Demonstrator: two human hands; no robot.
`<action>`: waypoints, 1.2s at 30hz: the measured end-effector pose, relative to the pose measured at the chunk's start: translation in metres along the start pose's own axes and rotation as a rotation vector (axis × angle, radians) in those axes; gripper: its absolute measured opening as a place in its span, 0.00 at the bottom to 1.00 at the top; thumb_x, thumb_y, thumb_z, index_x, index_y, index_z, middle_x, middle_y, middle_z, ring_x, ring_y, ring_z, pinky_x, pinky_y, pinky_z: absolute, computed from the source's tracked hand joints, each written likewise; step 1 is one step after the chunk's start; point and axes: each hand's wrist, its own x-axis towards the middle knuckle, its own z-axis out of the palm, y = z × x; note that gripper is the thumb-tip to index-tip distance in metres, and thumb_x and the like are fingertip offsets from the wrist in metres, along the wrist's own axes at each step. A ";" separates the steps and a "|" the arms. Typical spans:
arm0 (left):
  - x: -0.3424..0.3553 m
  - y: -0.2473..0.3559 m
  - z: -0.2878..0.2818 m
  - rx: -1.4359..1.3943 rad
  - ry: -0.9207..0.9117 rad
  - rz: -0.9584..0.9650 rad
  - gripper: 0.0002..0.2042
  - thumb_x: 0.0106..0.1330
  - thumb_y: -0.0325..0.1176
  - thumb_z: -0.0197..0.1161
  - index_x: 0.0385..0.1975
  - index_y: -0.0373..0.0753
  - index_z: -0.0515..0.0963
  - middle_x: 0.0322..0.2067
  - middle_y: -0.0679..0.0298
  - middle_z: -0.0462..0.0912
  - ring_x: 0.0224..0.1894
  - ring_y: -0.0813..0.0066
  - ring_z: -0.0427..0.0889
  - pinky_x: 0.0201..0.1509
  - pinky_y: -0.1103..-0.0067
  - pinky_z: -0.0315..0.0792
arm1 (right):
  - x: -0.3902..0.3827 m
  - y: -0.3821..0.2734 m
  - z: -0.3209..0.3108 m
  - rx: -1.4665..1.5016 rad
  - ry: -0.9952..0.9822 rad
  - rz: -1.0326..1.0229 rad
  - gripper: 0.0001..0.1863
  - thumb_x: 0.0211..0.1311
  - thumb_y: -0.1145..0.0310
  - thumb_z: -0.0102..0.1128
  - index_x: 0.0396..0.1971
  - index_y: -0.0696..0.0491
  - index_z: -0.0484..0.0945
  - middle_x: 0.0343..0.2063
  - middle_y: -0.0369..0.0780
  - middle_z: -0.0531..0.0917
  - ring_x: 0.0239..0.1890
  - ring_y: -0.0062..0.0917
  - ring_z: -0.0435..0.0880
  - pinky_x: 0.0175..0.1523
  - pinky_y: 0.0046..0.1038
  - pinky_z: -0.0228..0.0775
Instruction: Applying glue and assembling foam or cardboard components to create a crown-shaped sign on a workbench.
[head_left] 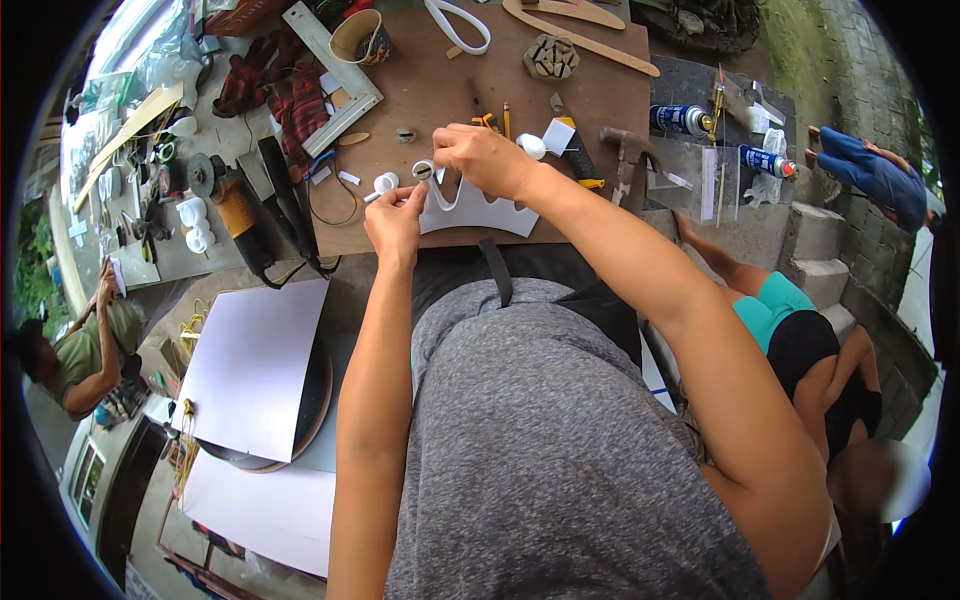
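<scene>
Both my hands meet over the near edge of the brown tabletop. My right hand [485, 158] has its fingers pinched on a narrow white strip [447, 198], which curls into a loop below them. My left hand [394, 222] is closed too, its fingertips at a small white ring-shaped piece [424, 170] with something dark inside. I cannot make out exactly what that hand grips. Under the hands lies a curved white sheet [478, 222]. A small white round piece [385, 182] sits just beyond my left fingers.
Left of my hands are an angle grinder [240, 212], a metal square [345, 110] and work gloves [295, 110]. To the right lie a hammer [628, 155], a utility knife [580, 160] and spray cans [682, 120]. Other people are at both sides.
</scene>
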 end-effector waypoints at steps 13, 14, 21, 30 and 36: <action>0.001 -0.001 0.000 -0.042 -0.001 0.010 0.14 0.60 0.37 0.77 0.32 0.31 0.87 0.22 0.67 0.82 0.23 0.82 0.75 0.28 0.81 0.68 | 0.002 0.005 0.010 -0.007 0.138 -0.065 0.05 0.55 0.77 0.59 0.30 0.55 0.82 0.34 0.40 0.80 0.42 0.36 0.83 0.48 0.34 0.77; 0.001 -0.001 0.000 -0.040 0.001 0.012 0.14 0.60 0.37 0.77 0.32 0.31 0.87 0.22 0.67 0.82 0.23 0.82 0.75 0.28 0.81 0.68 | 0.002 0.004 0.008 -0.030 0.101 -0.037 0.04 0.56 0.77 0.58 0.30 0.56 0.81 0.35 0.41 0.80 0.43 0.36 0.83 0.49 0.34 0.78; 0.007 -0.008 0.001 -0.060 -0.006 0.016 0.14 0.59 0.38 0.77 0.33 0.30 0.87 0.23 0.66 0.84 0.25 0.81 0.76 0.30 0.80 0.70 | 0.020 -0.006 -0.002 0.095 0.330 0.430 0.08 0.61 0.75 0.60 0.39 0.59 0.80 0.35 0.46 0.80 0.45 0.45 0.82 0.51 0.44 0.76; 0.009 -0.010 0.001 -0.068 -0.022 0.033 0.14 0.60 0.37 0.77 0.34 0.30 0.87 0.22 0.66 0.83 0.24 0.82 0.76 0.29 0.81 0.70 | 0.003 -0.033 0.017 0.742 0.085 1.034 0.19 0.67 0.75 0.50 0.56 0.64 0.71 0.28 0.50 0.85 0.24 0.37 0.83 0.30 0.38 0.75; 0.003 -0.008 0.000 -0.053 -0.031 0.031 0.15 0.61 0.37 0.76 0.35 0.28 0.86 0.23 0.67 0.82 0.25 0.82 0.75 0.30 0.82 0.68 | 0.008 -0.053 0.024 1.032 -0.047 1.228 0.13 0.69 0.75 0.52 0.49 0.66 0.75 0.24 0.48 0.85 0.17 0.25 0.80 0.18 0.28 0.68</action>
